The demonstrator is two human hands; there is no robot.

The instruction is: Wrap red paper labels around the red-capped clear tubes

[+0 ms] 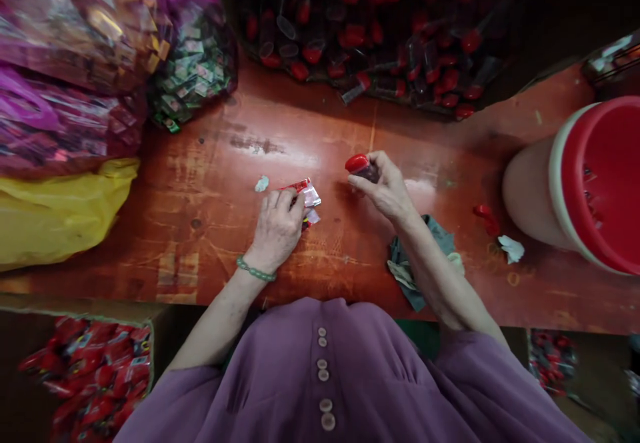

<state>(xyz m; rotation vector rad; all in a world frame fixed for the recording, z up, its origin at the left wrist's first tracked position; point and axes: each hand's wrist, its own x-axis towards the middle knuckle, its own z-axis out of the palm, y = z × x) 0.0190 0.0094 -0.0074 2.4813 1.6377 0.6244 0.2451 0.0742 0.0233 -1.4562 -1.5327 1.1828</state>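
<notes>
My right hand (387, 186) is closed around a small clear container with a red cap (357, 162), held tilted above the red-brown table (350, 256); dark contents show through its side. To its left, my left hand (281, 220), with a green bead bracelet on the wrist, rests on small red and silver packets (311, 193). Its fingers are bent over them, and the fingertips are partly hidden. A crumpled whitish scrap (261, 183) lies just beyond this hand.
Bags of small packets (193, 63) and a yellow bag (65, 213) stand at left. Red-capped containers (353, 36) fill the back. A red-lidded tub (533, 176) is at right, a grey-green cloth (410, 290) under my right forearm. Boxes (153, 356) sit below the front edge.
</notes>
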